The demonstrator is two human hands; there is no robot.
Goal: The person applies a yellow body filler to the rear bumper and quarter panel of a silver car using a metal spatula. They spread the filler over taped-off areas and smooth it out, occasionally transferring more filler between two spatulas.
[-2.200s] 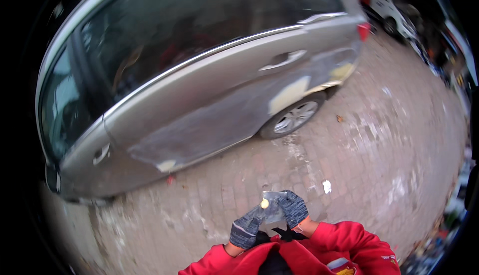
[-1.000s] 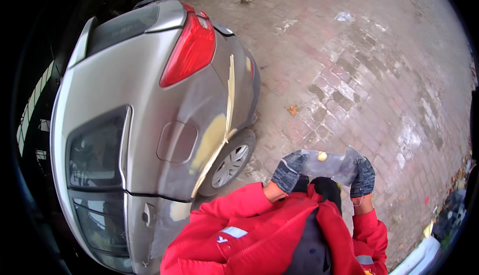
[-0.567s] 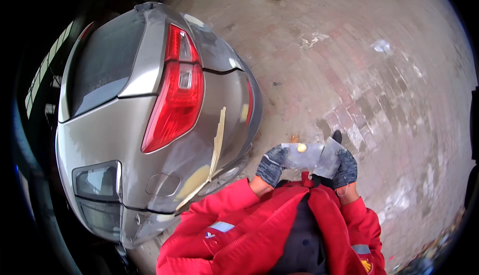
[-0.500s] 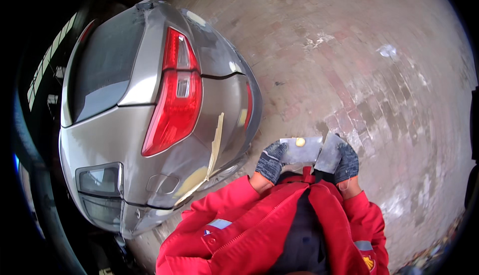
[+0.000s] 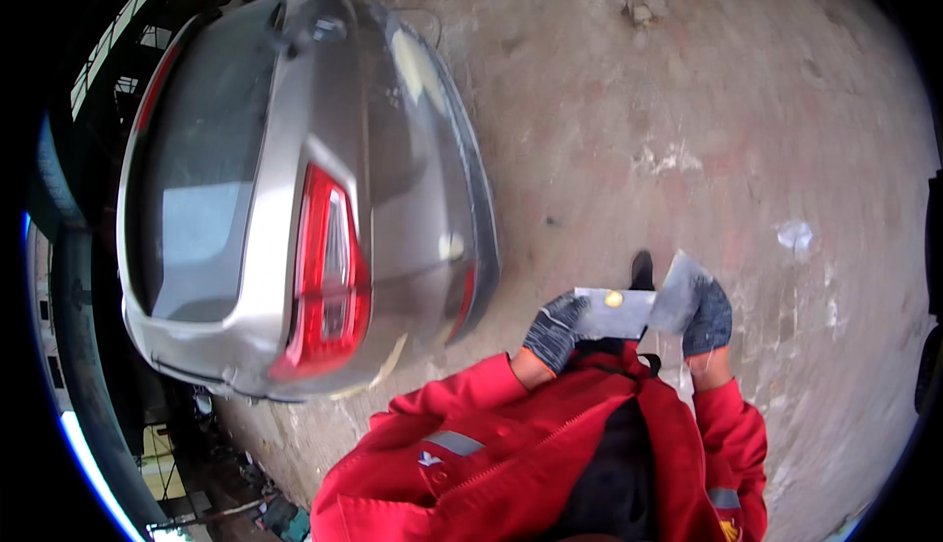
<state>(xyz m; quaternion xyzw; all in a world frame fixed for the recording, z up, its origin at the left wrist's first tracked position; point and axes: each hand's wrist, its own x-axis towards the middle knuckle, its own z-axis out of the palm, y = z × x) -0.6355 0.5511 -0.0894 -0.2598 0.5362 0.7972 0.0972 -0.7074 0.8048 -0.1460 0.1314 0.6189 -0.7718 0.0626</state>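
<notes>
My left hand, in a dark grey knit glove, is closed on a flat grey plate. A small dab of yellowish paste sits near the plate's upper edge. In my right hand, gloved the same way, is a thin grey flat blade, tilted upward. Its lower left edge is close to the plate's right end; whether they touch I cannot tell. Both hands are in front of my red jacket, to the right of a silver-grey car.
The car's rear shows a red tail light and pale filler patches on its side. Brick paving stretches to the right, with a whitish scrap on it. My dark shoe shows beyond the plate. Clutter lies at lower left.
The view has shifted, showing more of the car's side and less of its bumper. Both hands appear slightly further right, still holding the plate and blade. The blade looks shifted slightly from the plate.
</notes>
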